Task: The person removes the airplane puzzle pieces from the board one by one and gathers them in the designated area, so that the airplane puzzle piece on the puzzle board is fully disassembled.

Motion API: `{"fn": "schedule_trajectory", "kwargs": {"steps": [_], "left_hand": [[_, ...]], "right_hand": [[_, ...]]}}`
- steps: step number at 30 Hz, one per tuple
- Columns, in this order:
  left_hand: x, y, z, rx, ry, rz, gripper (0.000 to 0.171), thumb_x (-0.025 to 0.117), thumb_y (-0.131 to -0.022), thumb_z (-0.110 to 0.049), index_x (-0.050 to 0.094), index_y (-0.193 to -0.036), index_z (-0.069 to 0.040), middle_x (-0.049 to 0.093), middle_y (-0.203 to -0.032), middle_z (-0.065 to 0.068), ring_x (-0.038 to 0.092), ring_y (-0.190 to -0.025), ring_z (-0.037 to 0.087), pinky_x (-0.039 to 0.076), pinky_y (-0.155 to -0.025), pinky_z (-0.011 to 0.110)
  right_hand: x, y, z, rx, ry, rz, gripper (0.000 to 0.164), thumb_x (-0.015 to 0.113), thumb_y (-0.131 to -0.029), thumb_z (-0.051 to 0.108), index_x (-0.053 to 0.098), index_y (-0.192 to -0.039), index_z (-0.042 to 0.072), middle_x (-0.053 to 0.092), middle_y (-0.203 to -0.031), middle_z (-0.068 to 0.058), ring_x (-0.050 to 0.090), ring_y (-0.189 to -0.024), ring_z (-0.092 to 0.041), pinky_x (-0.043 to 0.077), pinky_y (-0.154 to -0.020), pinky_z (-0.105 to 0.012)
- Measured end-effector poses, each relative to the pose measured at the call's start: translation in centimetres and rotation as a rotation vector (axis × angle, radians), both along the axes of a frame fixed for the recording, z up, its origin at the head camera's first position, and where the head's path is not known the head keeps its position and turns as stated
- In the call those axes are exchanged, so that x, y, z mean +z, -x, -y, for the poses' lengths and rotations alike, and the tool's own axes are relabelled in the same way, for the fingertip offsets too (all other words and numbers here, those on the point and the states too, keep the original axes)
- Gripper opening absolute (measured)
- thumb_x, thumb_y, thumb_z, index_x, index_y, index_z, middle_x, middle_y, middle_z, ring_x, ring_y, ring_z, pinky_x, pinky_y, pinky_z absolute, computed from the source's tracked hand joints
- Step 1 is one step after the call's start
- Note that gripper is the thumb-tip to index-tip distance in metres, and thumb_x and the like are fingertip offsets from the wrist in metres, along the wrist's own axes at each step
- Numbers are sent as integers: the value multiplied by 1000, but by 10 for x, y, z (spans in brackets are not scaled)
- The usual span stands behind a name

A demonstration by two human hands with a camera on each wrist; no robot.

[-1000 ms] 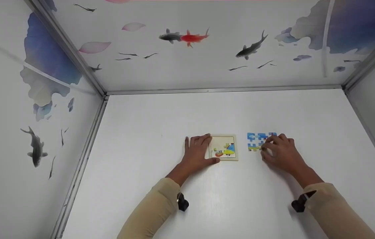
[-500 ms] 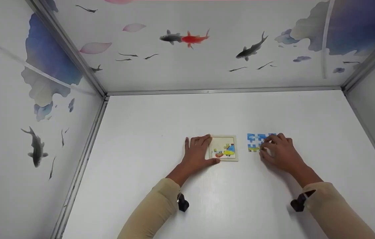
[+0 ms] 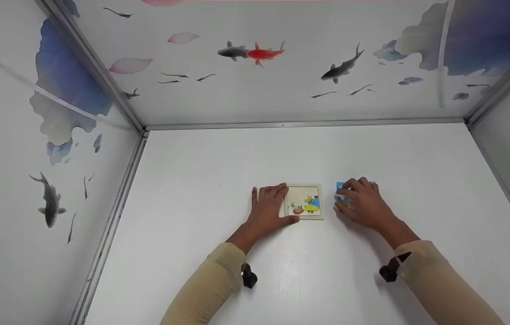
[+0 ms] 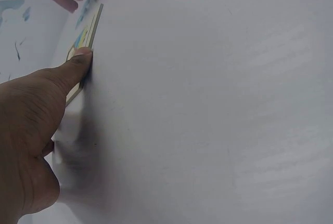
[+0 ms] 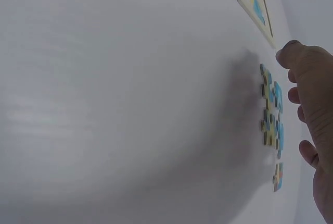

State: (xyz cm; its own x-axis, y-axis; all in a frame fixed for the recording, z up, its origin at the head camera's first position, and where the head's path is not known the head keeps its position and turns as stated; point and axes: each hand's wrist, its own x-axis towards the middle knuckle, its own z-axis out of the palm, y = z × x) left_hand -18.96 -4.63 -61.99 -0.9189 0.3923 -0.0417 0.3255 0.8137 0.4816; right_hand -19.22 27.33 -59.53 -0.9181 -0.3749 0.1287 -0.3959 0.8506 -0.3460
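My left hand [image 3: 267, 211] holds a small square wooden puzzle board [image 3: 322, 203] by its left side, with thumb at the near edge and fingertips at the far left corner. Inside the frame are a few coloured pieces along the bottom and right. Just right of the board, my right hand [image 3: 363, 205] is over a group of blue and yellow jigsaw pieces [image 5: 269, 127], largely covering them in the head view. Its fingers are loosely bent, the thumb [image 5: 291, 54] stretched toward the board. No piece shows between thumb and fingers in the right wrist view.
The white table [image 3: 255, 153] is bounded by a metal rail [image 3: 282, 124] at the back and walls printed with fish at the back and sides. One jigsaw piece [image 5: 278, 177] lies slightly apart from the group. Black wrist cameras [image 3: 249, 276] hang below both sleeves.
My right hand has shifted left over the jigsaw pieces, from their lower right side, and now covers more of them. My left hand and the puzzle board have stayed in place.
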Motion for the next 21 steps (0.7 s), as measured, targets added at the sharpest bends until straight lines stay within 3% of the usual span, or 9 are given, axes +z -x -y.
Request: {"fn": "schedule_trajectory", "kwargs": {"steps": [14, 21], "left_hand": [[-1, 1, 1, -13, 26, -12, 99, 70, -97, -73, 40, -172, -16, 39, -178, 1, 37, -158, 32, 14, -133, 76], [-2, 1, 1, -10, 39, -7, 100, 69, -97, -75, 39, -173, -17, 39, -179, 1, 37, -159, 31, 14, -133, 76]], "right_hand": [[-5, 6, 41, 111, -3, -20, 36, 85, -98, 30, 80, -130, 13, 67, -125, -11, 56, -112, -33, 48, -95, -63], [-8, 7, 54, 111, -17, 18, 37, 85, -99, 31, 78, -131, 14, 65, -126, -9, 55, -115, -32, 46, -98, -62]]}}
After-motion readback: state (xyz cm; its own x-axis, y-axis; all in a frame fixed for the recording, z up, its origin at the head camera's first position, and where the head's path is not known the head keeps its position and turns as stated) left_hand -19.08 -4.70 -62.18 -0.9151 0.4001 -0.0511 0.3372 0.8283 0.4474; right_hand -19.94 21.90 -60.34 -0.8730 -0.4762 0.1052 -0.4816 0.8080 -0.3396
